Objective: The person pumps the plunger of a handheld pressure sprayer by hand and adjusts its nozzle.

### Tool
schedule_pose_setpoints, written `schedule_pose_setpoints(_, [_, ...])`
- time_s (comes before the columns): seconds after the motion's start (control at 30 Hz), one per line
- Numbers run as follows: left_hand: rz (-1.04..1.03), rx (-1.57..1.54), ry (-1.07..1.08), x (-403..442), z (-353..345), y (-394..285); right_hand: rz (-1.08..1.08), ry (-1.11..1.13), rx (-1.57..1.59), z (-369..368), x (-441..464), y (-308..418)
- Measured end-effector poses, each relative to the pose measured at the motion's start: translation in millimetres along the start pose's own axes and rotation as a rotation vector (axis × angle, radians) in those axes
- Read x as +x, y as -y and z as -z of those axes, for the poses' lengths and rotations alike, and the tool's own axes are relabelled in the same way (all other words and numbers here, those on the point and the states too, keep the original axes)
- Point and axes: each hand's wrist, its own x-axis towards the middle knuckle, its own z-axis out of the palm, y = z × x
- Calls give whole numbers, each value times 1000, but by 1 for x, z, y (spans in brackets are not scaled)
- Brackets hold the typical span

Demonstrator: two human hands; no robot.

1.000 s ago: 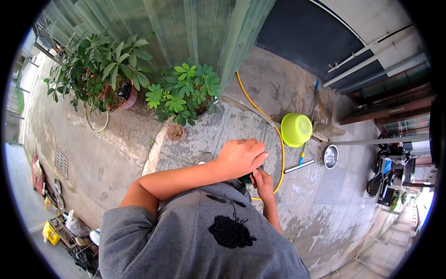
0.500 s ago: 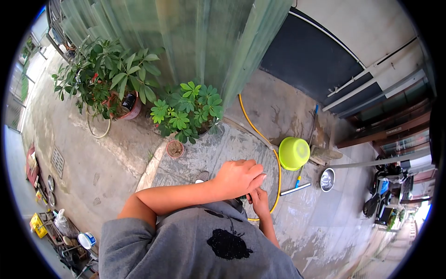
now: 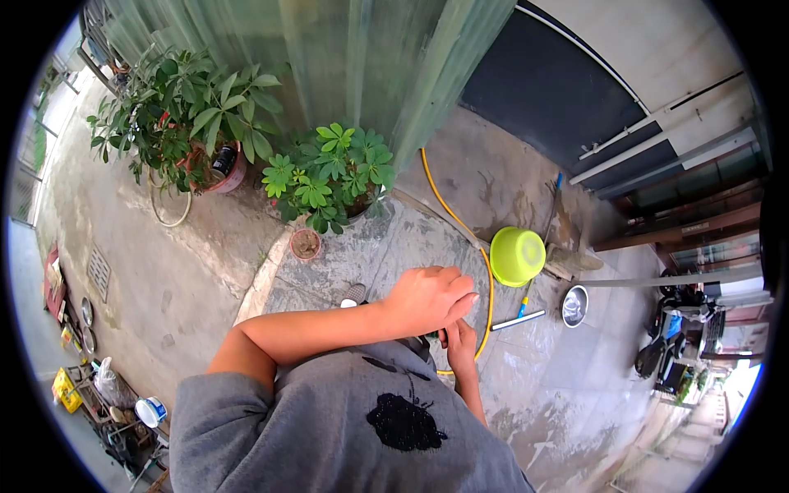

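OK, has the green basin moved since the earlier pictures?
No: the green basin sits just as before beside the yellow hose; only the camera view has shifted.

Head-worn view, wide, looking forward and down

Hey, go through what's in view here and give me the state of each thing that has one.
Left hand: fingers curled
Right hand: fingers bent, grip mostly hidden
Green basin: upside down
Metal bowl: open side up
Yellow hose: curved along the ground
Squeegee head: on the ground
Small pot: upright
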Motion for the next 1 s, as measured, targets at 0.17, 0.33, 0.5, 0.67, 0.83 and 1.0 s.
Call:
schedule_pose_setpoints(0.17, [22,-22,-5,-2,-9,6,-67,-44,-46,3,-2,-14])
schedule_pose_setpoints(0.33, [42,-20,-9,-5,-13,10,-89,-40,-112,9,-3,-19])
schedule_pose_setpoints(0.5, [67,2,24,-10,-12,10,-121,21,-137,14,-4,-20])
schedule_pose_setpoints(0.67, [77,19,27,-14,-5,5,-99,80,-138,15,-3,-15])
schedule_pose_setpoints(0.83, [53,23,-3,-17,2,2,-76,105,-83,9,0,-10])
schedule_pose_setpoints(1.0, [32,7,-29,-18,8,-2,-13,104,-62,3,0,-7])
